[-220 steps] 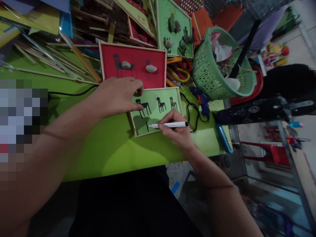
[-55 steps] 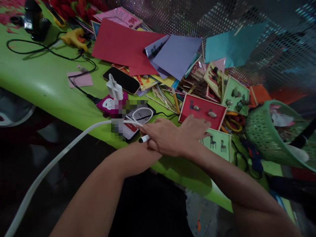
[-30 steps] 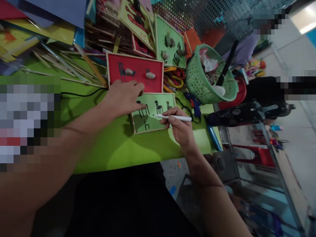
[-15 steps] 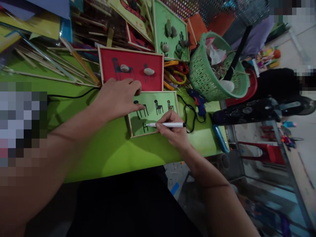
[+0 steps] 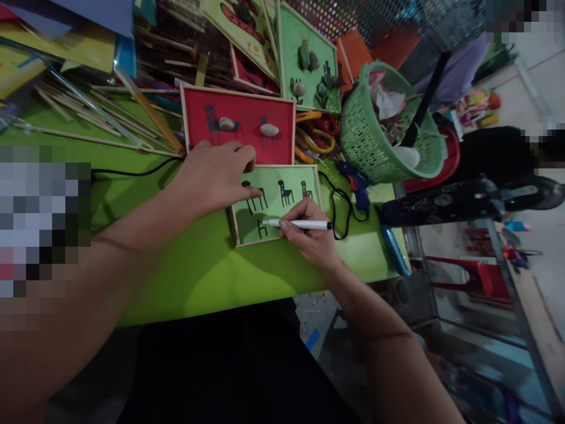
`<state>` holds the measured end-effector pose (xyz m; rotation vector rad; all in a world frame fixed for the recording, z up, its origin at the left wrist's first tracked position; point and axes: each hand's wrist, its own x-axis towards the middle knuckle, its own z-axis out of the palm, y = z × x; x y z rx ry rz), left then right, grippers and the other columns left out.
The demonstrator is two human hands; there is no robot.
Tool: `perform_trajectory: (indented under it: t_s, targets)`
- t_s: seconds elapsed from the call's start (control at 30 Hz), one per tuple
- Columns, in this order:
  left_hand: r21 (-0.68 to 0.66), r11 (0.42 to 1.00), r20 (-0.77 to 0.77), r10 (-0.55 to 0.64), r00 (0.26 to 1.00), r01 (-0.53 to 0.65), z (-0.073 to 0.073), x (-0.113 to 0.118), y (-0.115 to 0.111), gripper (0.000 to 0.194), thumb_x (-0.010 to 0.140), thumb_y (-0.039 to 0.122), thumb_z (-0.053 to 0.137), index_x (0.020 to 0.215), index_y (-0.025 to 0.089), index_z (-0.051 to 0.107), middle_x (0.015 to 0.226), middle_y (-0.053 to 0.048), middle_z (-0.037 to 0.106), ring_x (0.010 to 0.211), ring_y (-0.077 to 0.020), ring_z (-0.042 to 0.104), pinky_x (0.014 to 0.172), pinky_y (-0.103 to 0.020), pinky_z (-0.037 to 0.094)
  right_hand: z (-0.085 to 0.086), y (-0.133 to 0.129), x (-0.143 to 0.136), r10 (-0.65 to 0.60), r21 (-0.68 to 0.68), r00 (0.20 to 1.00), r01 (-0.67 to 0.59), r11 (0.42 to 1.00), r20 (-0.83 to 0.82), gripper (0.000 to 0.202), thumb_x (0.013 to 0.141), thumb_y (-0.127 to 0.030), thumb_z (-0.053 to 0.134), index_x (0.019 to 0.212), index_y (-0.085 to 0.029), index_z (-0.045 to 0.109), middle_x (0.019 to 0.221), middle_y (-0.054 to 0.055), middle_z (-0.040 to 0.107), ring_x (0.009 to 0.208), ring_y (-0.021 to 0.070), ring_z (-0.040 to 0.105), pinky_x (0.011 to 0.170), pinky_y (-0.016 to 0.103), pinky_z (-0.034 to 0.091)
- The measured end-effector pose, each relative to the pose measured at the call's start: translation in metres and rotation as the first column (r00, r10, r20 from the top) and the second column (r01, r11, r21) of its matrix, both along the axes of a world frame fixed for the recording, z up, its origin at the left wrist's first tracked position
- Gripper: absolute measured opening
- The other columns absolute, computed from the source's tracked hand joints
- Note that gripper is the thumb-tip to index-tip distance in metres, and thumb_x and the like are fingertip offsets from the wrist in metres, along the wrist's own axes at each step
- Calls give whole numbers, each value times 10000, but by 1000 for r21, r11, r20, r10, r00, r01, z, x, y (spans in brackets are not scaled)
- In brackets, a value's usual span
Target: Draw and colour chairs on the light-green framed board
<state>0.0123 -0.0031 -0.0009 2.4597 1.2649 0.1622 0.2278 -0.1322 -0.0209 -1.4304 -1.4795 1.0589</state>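
Observation:
A white marker (image 5: 309, 224) with a black end is pinched in my right hand (image 5: 311, 235), its tip on a green framed board (image 5: 282, 218). Several black chair drawings are on this board, and the tip touches the small one at the lower left. My left hand (image 5: 216, 174) lies with fingers spread over the lower edge of a red framed board (image 5: 251, 150), its thumb on the green board's upper left. The red board carries two chair drawings and two pale stones (image 5: 269, 130).
A green basket (image 5: 359, 138) of scraps stands at right of the boards. Near it are scissors (image 5: 320, 141), a blue glue gun (image 5: 355, 182) and its black cord. Thin wooden sticks (image 5: 83, 115) lie at the left. More framed boards (image 5: 289, 65) are behind.
The small chair drawing has a slightly longer stroke at the marker tip. The whole view has shifted slightly; both hands keep their places on the boards.

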Motion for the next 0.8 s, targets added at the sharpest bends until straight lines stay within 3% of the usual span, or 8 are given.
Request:
perform_trajectory:
  t_s: [0.8]
  targets:
    - [44,999,-45,-8,999,10,1,2,0,434,1026,559,665,1268,198,644,1301,-146,724,1171,-355,664,1025,-510,480,1,2,1,-7,5,999,7,1000,47,264,960,-425,766,896,-243,585,726,-38,647,594,114,499,552,278,383]
